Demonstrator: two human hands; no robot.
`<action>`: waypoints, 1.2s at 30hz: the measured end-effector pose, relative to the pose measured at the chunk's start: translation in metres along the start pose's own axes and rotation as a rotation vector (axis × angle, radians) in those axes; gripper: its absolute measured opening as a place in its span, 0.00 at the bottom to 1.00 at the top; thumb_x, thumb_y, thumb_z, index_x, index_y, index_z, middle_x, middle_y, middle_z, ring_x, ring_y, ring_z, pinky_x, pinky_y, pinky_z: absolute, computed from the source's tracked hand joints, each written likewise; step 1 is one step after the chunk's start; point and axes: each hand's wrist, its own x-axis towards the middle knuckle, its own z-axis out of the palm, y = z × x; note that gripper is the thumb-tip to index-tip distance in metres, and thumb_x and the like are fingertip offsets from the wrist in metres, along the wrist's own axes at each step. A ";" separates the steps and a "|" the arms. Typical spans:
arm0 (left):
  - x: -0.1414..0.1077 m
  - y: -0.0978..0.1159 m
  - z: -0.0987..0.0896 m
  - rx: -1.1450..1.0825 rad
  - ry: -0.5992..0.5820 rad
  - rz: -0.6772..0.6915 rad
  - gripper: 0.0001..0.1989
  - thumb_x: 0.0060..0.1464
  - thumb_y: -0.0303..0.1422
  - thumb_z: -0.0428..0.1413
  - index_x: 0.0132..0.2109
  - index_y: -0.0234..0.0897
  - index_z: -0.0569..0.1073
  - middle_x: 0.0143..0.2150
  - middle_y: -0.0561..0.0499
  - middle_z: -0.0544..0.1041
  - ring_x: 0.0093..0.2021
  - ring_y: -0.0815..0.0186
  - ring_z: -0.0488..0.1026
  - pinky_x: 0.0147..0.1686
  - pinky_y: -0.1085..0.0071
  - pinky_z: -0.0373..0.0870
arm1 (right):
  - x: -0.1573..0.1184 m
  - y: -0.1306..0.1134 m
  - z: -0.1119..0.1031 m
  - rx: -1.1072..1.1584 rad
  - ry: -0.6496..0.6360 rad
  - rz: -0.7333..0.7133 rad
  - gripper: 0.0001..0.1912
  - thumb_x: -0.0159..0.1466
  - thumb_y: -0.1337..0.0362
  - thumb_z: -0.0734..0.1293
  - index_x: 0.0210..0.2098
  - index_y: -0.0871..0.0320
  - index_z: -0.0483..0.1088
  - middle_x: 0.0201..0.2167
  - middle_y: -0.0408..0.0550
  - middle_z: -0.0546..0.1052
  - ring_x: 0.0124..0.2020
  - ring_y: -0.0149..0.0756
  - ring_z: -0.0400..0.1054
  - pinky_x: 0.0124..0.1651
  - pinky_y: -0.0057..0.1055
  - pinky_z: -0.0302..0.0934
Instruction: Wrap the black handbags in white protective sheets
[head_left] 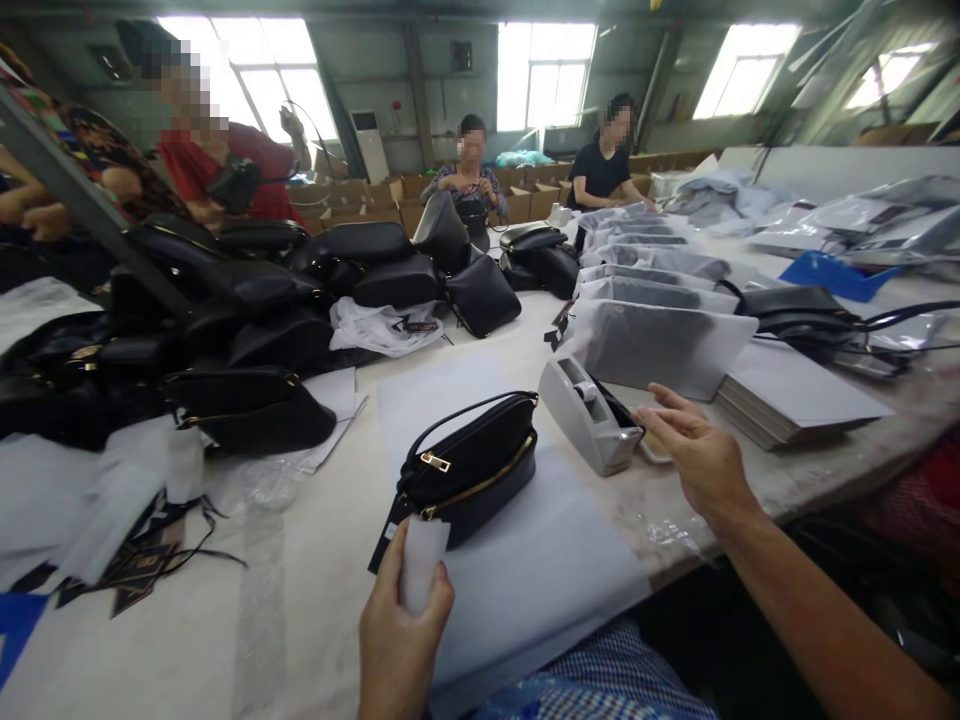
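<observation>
A small piece of white tissue or thin foam (424, 565) is held between the thumb and fingers of my left hand (401, 620), just in front of a black handbag (472, 460). The bag stands on white paper (555, 540), with gold zips, a short strap and a dark tag (384, 535) at its left end. My right hand (701, 450) is at the cutting end of a grey tape dispenser (589, 415), fingertips drawn together. Whatever is between them, perhaps clear tape, is too fine to make out.
Black bags (247, 300) are heaped at the left and back. Wrapped bags (660, 340) stand in a row behind the dispenser, beside stacked white card (802, 390). Loose tags (154, 560) and tissue lie at left. Several people, one in a red top (259, 165), are across the table.
</observation>
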 end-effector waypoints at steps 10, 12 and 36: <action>-0.001 0.003 0.000 -0.035 0.007 0.003 0.33 0.49 0.42 0.57 0.63 0.39 0.66 0.60 0.46 0.74 0.60 0.52 0.70 0.58 0.62 0.67 | -0.041 0.034 -0.016 0.290 -0.069 0.442 0.24 0.43 0.47 0.79 0.30 0.60 0.80 0.25 0.49 0.77 0.25 0.35 0.71 0.30 0.32 0.73; -0.002 0.006 0.000 -0.043 0.018 0.011 0.33 0.49 0.42 0.57 0.62 0.38 0.67 0.59 0.45 0.74 0.59 0.51 0.70 0.58 0.61 0.68 | -0.039 0.048 -0.013 0.215 -0.053 0.394 0.26 0.44 0.44 0.78 0.31 0.60 0.80 0.25 0.49 0.78 0.25 0.35 0.71 0.29 0.31 0.72; -0.011 0.010 0.001 -0.181 0.050 0.104 0.32 0.50 0.31 0.59 0.63 0.33 0.66 0.61 0.42 0.72 0.62 0.53 0.67 0.61 0.61 0.64 | -0.152 -0.093 0.103 0.343 -0.985 -0.040 0.14 0.65 0.55 0.67 0.29 0.58 0.76 0.24 0.44 0.75 0.27 0.32 0.68 0.32 0.27 0.62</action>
